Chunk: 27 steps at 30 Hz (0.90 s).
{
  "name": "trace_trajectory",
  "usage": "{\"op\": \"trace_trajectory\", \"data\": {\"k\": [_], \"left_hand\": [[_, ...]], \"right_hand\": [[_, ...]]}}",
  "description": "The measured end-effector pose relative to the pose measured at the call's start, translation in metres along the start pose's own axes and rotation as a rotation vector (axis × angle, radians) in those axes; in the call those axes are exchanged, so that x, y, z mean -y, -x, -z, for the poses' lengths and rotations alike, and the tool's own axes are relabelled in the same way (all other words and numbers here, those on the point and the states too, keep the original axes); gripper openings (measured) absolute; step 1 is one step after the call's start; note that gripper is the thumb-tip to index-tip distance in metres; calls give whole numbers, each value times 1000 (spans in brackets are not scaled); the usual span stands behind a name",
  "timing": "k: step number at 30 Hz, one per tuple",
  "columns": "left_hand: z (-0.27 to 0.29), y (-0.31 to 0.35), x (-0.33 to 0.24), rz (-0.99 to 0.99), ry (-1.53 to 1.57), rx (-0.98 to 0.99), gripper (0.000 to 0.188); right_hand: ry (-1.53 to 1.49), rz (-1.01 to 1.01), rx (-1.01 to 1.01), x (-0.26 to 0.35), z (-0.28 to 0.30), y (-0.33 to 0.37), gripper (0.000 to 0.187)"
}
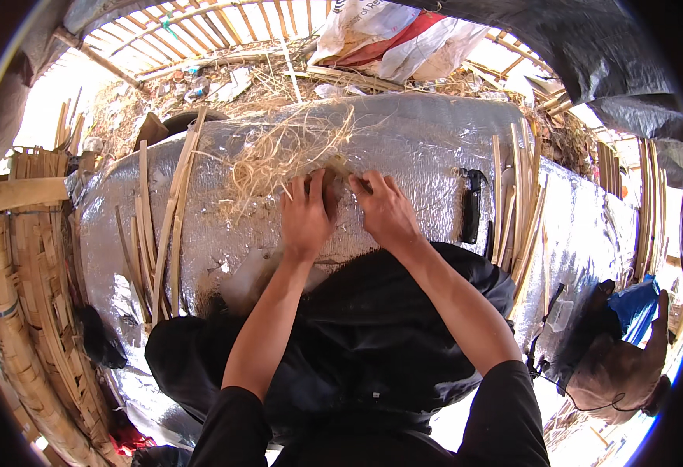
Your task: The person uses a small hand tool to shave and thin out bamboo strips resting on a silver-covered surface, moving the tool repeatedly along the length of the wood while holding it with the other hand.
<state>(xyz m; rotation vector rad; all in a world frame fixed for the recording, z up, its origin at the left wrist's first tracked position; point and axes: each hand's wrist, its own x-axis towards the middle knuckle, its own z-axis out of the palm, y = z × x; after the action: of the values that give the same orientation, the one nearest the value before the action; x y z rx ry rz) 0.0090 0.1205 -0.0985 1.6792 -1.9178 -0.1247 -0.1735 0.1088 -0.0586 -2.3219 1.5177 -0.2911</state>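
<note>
In front of my lap, both hands are close together over a silver foil mat (427, 132). My left hand (310, 212) has its fingers curled down over the near side of a tangle of thin, pale bamboo-like shavings (279, 159). Just to its right, my right hand (387, 208) is closed in a pinch, with its fingertips facing the left ones. A small brownish piece (341, 166) shows between the fingertips; my fingers cover most of it. Off to the right of my right hand lies a black-handled tool (472, 206), like a knife, apart from both hands.
Split bamboo strips lie at left (172, 210) and right (516, 202) on the mat. Woven bamboo bundles (26, 288) stand at far left. White and red sacking (396, 39) lies beyond the mat. A person (614, 373) is at the lower right beside a blue bag (639, 311).
</note>
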Motion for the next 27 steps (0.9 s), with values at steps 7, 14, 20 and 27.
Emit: {"op": "trace_trajectory", "data": {"k": [7, 14, 20, 27], "left_hand": [[0, 3, 13, -16, 56, 27, 40], [6, 6, 12, -9, 85, 65, 40], [4, 9, -9, 80, 65, 38, 36], [-16, -14, -29, 324, 26, -7, 35]], "right_hand": [[44, 69, 76, -7, 9, 4, 49], [-59, 42, 56, -12, 10, 8, 50], [-47, 6, 68, -11, 11, 12, 49], [-67, -42, 31, -1, 11, 14, 57]]}}
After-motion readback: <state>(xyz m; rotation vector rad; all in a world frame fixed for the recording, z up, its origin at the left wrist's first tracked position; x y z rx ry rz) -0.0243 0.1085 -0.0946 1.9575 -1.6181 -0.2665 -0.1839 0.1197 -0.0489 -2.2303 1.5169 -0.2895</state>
